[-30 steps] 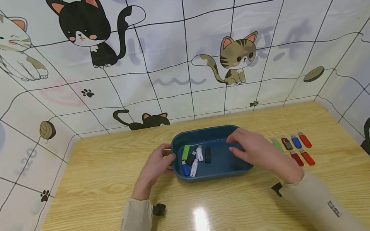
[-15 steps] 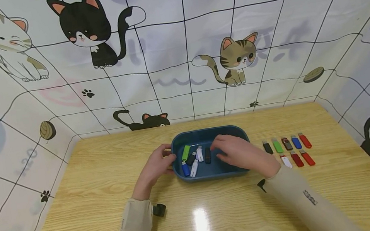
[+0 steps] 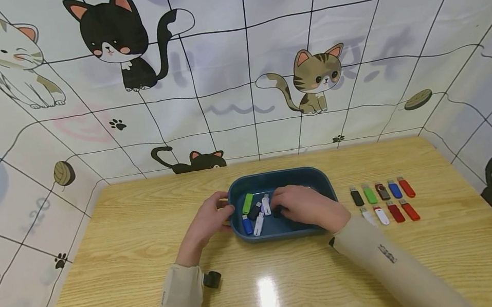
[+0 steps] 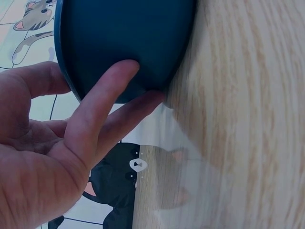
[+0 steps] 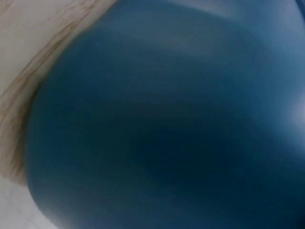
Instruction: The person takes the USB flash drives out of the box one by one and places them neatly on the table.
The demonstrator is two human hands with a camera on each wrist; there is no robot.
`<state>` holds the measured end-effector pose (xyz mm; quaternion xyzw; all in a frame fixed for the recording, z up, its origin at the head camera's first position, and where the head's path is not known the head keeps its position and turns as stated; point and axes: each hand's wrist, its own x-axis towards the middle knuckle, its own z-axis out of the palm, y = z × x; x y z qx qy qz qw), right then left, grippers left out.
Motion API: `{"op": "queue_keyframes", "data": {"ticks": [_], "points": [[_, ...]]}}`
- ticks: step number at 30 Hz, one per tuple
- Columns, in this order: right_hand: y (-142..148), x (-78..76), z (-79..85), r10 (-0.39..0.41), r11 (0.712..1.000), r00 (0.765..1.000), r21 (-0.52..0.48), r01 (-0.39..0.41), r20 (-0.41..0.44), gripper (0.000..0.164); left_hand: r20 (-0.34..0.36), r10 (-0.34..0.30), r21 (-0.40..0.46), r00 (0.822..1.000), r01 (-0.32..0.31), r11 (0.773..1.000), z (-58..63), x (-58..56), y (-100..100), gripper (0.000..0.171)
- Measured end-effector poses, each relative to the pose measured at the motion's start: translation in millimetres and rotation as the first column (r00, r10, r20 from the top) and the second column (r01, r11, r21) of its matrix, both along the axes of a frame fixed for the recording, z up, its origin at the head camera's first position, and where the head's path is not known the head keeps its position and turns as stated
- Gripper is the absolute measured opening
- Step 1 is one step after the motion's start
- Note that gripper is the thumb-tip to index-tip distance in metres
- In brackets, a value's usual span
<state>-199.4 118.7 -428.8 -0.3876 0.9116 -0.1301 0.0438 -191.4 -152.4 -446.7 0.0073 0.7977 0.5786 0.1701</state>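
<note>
A dark blue plastic tray [image 3: 304, 228] sits on the wooden table with several USB sticks at its left end. My left hand [image 3: 208, 218] rests against the tray's left end; the left wrist view shows its fingers [image 4: 102, 102] spread along the outer wall. My right hand [image 3: 306, 206] reaches down into the tray, with curled fingertips pinching a black USB stick [image 3: 277, 212] that they partly hide. Left of it lie a white USB stick [image 3: 266, 206], another white one [image 3: 259, 224], a green one [image 3: 247, 203], a blue one [image 3: 247, 224] and a black one [image 3: 255, 211].
Right of the tray, several USB sticks lie in two rows, among them a black one [image 3: 356, 196], a green one [image 3: 369, 193] and a red one [image 3: 406, 187]. The wooden table [image 3: 150, 280] meets a cat-patterned cloth [image 3: 229, 98] behind and at both sides.
My right hand has moved left and down in the tray, onto the black USB stick. More of the rows on the right is uncovered. My left hand has stayed in place.
</note>
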Motion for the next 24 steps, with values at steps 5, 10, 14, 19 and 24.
{"op": "queue_keyframes", "data": {"ticks": [5, 10, 14, 19, 24], "points": [[-2.5, -2.4, -3.1, -0.003, 1.000, 0.999, 0.030, 0.004, -0.051, 0.021, 0.002, 0.003, 0.005, 1.000, -0.003, 1.000, 0.1, 0.2, 0.2, 0.044], [-3.9, -4.3, -5.6, -0.028, 0.997, 0.995, 0.068, 0.035, -0.096, 0.019, 0.001, 0.000, 0.012, 1.000, 0.000, 1.000, -0.4, 0.1, -0.1, 0.044], [-3.4, -4.9, -6.4, -0.080, 0.991, 0.994, 0.099, 0.088, -0.079, 0.016, 0.002, -0.002, 0.012, 1.000, 0.002, 1.000, -0.9, -0.3, -0.2, 0.044], [-0.8, -5.9, -7.7, -0.134, 0.983, 0.990, 0.124, 0.138, -0.042, 0.011, 0.004, -0.002, 0.017, 1.000, 0.002, 1.000, -1.0, -0.6, 0.1, 0.045], [-0.8, -7.3, -9.7, -0.139, 0.986, 0.990, 0.100, 0.136, 0.017, 0.018, 0.005, 0.004, 0.011, 1.000, -0.004, 1.000, -0.2, 0.0, 0.7, 0.044]]}}
